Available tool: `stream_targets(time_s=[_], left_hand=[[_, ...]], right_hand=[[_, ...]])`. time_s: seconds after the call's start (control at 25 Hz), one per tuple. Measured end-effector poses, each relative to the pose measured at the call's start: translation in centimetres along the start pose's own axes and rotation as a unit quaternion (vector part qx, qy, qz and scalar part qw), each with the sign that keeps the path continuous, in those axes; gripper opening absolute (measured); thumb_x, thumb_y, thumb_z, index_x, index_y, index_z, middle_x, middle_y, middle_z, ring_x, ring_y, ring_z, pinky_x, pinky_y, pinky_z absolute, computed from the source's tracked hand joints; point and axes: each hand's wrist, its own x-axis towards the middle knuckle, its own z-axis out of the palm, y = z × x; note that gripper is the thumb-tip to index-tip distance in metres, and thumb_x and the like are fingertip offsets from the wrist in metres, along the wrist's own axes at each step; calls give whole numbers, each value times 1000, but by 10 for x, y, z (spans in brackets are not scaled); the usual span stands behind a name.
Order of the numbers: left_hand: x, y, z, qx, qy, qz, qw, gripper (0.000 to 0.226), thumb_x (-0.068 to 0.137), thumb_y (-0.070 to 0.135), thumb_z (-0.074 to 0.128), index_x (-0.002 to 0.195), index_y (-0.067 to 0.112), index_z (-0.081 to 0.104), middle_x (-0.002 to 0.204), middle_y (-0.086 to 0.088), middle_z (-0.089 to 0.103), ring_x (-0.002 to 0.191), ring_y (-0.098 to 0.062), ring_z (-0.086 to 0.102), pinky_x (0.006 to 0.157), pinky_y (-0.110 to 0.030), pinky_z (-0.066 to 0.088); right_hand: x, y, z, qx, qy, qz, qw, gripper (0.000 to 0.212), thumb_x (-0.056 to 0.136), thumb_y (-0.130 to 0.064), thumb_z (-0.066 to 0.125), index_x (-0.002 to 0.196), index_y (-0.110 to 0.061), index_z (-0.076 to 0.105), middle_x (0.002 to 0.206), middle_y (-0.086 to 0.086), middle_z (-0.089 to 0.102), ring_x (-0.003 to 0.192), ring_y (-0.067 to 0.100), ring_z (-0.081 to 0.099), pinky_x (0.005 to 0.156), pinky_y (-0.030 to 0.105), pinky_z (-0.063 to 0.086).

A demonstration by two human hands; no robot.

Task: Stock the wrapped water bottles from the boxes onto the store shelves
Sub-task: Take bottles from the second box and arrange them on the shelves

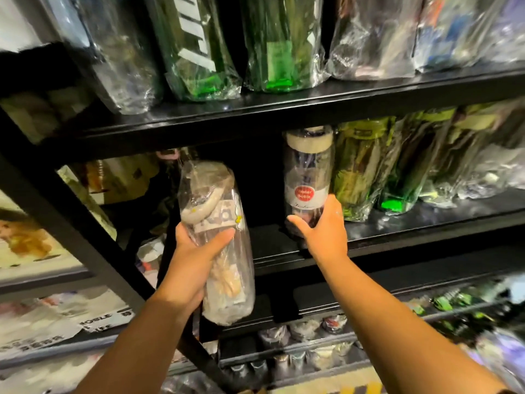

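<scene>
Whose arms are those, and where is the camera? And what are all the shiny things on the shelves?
There is no machine here, just a person. The camera sits on the person's head and looks forward and down, so you see their own two arms reaching out.

The left hand grips a clear bottle in a plastic wrapper, held in the air in front of the shelves. The right hand curls round the bottom of a dark bottle with a red sticker that says Water Bottle. That one stands on the middle shelf.

Right beside it stand green bottles, also wrapped. The shine comes from all that plastic wrapping. More wrapped bottles stand on the top shelf.
</scene>
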Motion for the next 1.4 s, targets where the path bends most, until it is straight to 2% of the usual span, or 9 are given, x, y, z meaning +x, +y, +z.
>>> stream_targets(time_s=[0.16, 0.28, 0.4, 0.56, 0.76, 0.88, 1.04, 1.16, 1.4], left_hand=[[15, 8, -4, 3, 3, 7, 1000, 61, 85, 15, 77, 133, 28, 42, 124, 4, 66, 104, -10, 70, 89, -38, 58], [35, 14, 6, 0, 9, -2, 1000, 69, 75, 27, 87, 127, 23, 42, 124, -2, 64, 105, -17, 70, 93, -43, 57], [53, 19, 23, 19, 23, -12, 999, 94, 47, 53, 94, 120, 22, 44, 124, -4, 63, 109, -21, 68, 96, -45, 55], [63, 11, 51, 84, 98, 12, 992, 70, 69, 36, 90, 118, 10, 48, 116, -3, 62, 109, -18, 63, 92, -31, 51], [63, -23, 69, 147, 123, 119, 974, 93, 67, 31, 91, 141, 11, 37, 131, 4, 50, 121, -6, 48, 100, -15, 37], [63, -47, 60, 190, 92, 112, 971, 90, 65, 34, 92, 138, 19, 40, 132, 1, 55, 124, -12, 54, 105, -25, 44], [53, -72, 46, 404, 115, 74, 905, 99, 65, 50, 88, 144, 15, 39, 134, -8, 42, 131, -29, 41, 111, -41, 38], [51, -69, 53, 432, 144, 66, 888, 96, 67, 57, 83, 143, 16, 40, 132, -8, 47, 128, -30, 46, 109, -44, 37], [74, -67, 72, 489, 139, 59, 859, 75, 77, 62, 74, 125, 10, 49, 129, -9, 55, 127, -28, 51, 107, -42, 36]], right_hand=[[-22, -2, 9, -77, 38, 14, 996, 106, 78, -62, 69, 154, -11, 15, 152, 13, 29, 140, 33, 30, 98, 48, 44], [-26, 1, 10, -113, 33, 21, 993, 107, 79, -55, 73, 156, -12, 12, 152, 14, 30, 140, 33, 31, 98, 48, 46], [-25, 2, 13, -142, 43, 7, 989, 103, 80, -48, 75, 155, -7, 16, 149, 16, 35, 138, 35, 35, 96, 48, 47], [-23, 5, 15, -161, 48, 1, 986, 103, 79, -47, 75, 154, -6, 18, 147, 17, 39, 135, 35, 38, 94, 47, 49], [-22, 8, 18, -180, 43, -9, 983, 100, 83, -51, 70, 154, -7, 16, 149, 14, 37, 135, 33, 38, 94, 46, 48], [-21, 9, 18, -193, 38, -9, 980, 100, 83, -53, 69, 154, -7, 16, 149, 16, 37, 133, 34, 41, 95, 47, 49], [-21, 8, 19, -195, 37, -14, 980, 101, 83, -52, 69, 154, -5, 17, 148, 18, 39, 132, 35, 42, 95, 47, 49], [-22, 7, 19, -197, 33, -16, 980, 102, 81, -50, 71, 154, -4, 17, 148, 18, 38, 133, 35, 42, 96, 47, 50], [-21, 6, 18, -199, 24, -13, 980, 100, 84, -48, 70, 154, -3, 16, 149, 18, 37, 132, 35, 43, 97, 47, 47]])
